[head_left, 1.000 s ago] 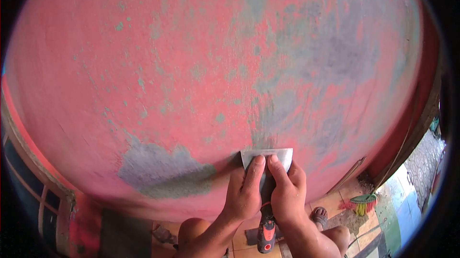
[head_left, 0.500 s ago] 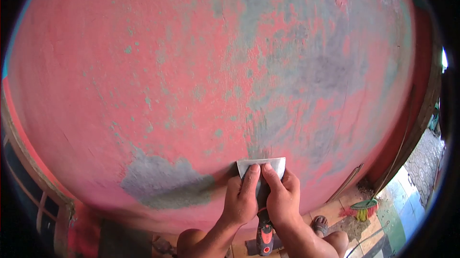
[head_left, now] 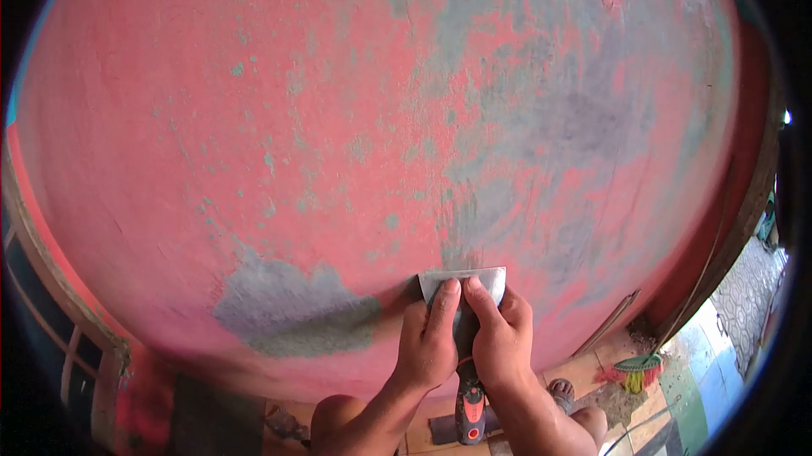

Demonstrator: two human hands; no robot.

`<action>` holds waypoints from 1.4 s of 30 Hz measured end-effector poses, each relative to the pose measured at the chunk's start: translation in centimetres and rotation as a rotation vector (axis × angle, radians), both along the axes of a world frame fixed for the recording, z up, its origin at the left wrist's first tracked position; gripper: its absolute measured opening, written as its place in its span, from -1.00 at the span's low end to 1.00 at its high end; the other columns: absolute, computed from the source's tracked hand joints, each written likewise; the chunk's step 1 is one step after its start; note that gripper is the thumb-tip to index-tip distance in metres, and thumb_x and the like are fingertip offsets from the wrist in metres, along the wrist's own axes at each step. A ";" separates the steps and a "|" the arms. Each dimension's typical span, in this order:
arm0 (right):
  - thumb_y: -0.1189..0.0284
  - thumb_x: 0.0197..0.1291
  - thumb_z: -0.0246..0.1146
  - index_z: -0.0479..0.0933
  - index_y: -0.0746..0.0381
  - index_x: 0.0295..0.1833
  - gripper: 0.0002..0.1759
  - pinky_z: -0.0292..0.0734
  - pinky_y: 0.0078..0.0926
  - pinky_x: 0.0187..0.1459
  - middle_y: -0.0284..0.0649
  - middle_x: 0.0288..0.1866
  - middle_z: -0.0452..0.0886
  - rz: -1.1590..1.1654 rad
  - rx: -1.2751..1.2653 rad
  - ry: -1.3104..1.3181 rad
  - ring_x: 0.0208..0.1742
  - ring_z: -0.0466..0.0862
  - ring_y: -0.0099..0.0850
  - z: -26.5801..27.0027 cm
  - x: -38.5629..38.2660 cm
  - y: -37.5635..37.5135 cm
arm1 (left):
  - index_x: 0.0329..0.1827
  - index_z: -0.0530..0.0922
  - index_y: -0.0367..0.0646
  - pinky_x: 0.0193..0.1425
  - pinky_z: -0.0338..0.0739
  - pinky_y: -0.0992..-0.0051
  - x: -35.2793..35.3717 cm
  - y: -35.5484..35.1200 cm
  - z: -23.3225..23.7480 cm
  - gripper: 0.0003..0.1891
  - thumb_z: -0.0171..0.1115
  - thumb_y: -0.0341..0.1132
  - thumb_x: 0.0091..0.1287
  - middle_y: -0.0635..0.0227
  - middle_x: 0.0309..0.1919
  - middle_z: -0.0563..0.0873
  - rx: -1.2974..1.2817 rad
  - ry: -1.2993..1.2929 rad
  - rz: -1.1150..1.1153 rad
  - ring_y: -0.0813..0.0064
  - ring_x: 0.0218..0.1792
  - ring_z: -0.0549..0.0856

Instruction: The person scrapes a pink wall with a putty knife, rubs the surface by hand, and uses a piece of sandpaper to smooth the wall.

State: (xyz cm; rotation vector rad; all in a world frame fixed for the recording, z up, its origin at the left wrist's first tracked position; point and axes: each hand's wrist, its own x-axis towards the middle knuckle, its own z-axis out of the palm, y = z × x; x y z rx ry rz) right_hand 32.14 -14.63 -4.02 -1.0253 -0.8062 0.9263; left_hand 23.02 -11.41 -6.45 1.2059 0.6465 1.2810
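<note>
A wide metal scraper (head_left: 467, 273) is held between both hands, its blade edge against a pink wall (head_left: 338, 160) with peeling paint. My left hand (head_left: 430, 337) closes on the scraper from the left, thumb pressed flat on the blade. From the right, my right hand (head_left: 501, 333) grips it the same way, the two thumbs nearly side by side. A black and red handle (head_left: 471, 409) points down below the hands, toward the floor. Grey-green bare patches (head_left: 296, 304) show on the wall left of the blade, and more lie above and to its right.
A broom with a green head and red and yellow bristles (head_left: 636, 371) leans at the lower right. Tan, blue and green floor tiles (head_left: 710, 346) lie beyond it. A window frame (head_left: 72, 346) borders the wall at left. My knees and a sandalled foot (head_left: 561, 390) are below.
The scraper and both hands sit slightly higher in the view, with the grip unchanged. The wall patches have shifted slightly in the view.
</note>
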 end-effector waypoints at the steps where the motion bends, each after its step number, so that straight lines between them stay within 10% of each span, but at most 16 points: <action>1: 0.32 0.47 0.21 0.60 0.41 -0.10 -0.69 0.48 -0.57 -0.20 -0.33 -0.28 0.65 -0.022 0.001 0.006 -0.24 0.54 -0.63 -0.2 -0.2 -0.2 | -0.11 0.64 -0.31 -0.14 0.48 0.54 -0.1 -0.1 0.0 -0.58 -0.03 -0.12 0.66 0.50 -0.27 0.67 -0.015 0.003 -0.012 0.71 -0.19 0.57; 42: 0.33 0.47 0.23 0.60 0.42 -0.19 -0.68 0.47 -0.58 -0.28 -0.35 -0.35 0.64 -0.072 0.043 -0.039 -0.30 0.52 -0.64 -0.2 -0.6 0.8 | -0.05 0.64 -0.30 -0.12 0.50 0.54 0.0 0.6 0.0 -0.61 -0.03 -0.13 0.65 0.46 -0.23 0.70 0.103 0.026 0.077 0.70 -0.17 0.60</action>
